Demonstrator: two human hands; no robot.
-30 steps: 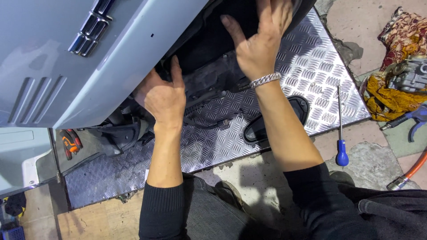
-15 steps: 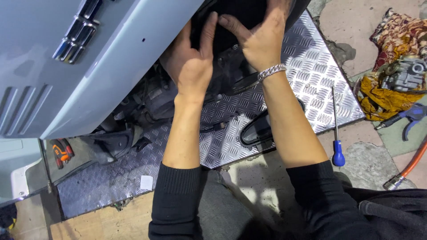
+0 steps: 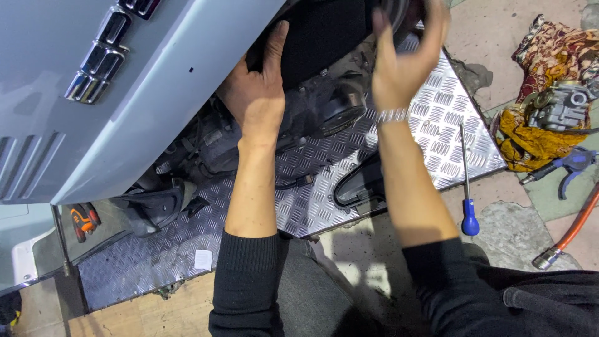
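Under the silver scooter body [image 3: 125, 125], left hand [image 3: 256, 93] fingers lie flat on the black cover [image 3: 324, 31]; right hand [image 3: 402, 62] fingers curl half-open around its edge.

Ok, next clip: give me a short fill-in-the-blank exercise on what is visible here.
1. The left hand lies flat on a ____ cover under the silver body panel.
2. The right hand wears a metal ____ at the wrist.
3. The screwdriver on the chequered metal plate has a ____ handle.
4. Right of the plate lies a ____ hose with a metal end.

Missing words: black; bracelet; blue; orange
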